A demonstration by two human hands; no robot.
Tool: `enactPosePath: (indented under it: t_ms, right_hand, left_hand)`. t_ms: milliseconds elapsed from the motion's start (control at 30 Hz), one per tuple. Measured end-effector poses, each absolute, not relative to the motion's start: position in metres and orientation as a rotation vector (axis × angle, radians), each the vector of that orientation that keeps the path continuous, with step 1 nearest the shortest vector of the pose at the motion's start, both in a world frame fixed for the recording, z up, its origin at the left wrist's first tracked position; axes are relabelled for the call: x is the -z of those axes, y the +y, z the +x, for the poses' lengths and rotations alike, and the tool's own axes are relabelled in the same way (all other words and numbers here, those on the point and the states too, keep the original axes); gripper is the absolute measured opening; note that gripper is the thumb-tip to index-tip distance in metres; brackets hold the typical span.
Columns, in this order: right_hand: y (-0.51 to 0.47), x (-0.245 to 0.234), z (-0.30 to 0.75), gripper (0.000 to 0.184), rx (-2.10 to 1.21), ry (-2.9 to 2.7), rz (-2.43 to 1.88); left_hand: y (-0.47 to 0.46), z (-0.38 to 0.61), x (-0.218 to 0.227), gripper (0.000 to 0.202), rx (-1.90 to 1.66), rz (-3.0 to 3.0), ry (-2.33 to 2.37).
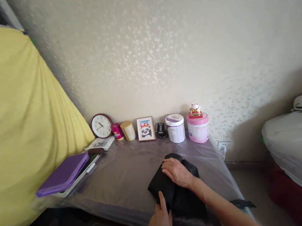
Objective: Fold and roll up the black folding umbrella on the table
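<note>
A folded black fabric piece (187, 201) lies near the front right of the plastic-covered table (120, 173); its exact kind does not show. My right hand (177, 172) rests on its upper part, palm down, with the fingers stretched out and slightly bent. At its near left edge, my left hand (160, 220) pinches the fabric, the thumb on top and the other fingers partly hidden below. The fabric's far side has a raised fold, and its right part spreads under my right forearm.
Along the wall stand a round clock (102, 126), a pink can (117, 131), a yellow-lidded jar (128, 130), a panda picture (146, 129), a black device (161, 130), a white tub (175, 129) and a pink tub (199, 130) bearing a lucky-cat figurine (195, 110). A purple folder (64, 173) lies left.
</note>
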State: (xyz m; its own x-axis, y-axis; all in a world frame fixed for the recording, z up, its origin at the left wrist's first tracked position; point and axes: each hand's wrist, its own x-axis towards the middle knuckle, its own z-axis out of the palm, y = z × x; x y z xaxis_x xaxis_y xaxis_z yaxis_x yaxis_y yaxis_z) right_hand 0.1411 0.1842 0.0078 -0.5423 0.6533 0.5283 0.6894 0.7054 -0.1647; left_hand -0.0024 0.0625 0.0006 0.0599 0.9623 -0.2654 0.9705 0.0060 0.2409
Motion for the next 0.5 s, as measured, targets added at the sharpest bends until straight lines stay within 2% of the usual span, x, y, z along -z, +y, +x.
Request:
enactPosePath:
  t_ms: [100,300,500]
  right_hand:
    - [0.174,0.002,0.136,0.023,0.024,-2.424,-0.934]
    - [0.204,0.0,0.174,0.026,0.152,-2.101,-1.394]
    - [0.168,-0.008,0.236,0.027,0.099,-2.061,-1.347]
  left_hand:
    - [0.062,-0.004,0.001,0.056,0.035,2.011,1.942]
    - [0.061,-0.006,0.001,0.056,0.017,2.05,1.941]
    - [0.067,-0.017,0.009,0.057,-0.113,2.031,1.861]
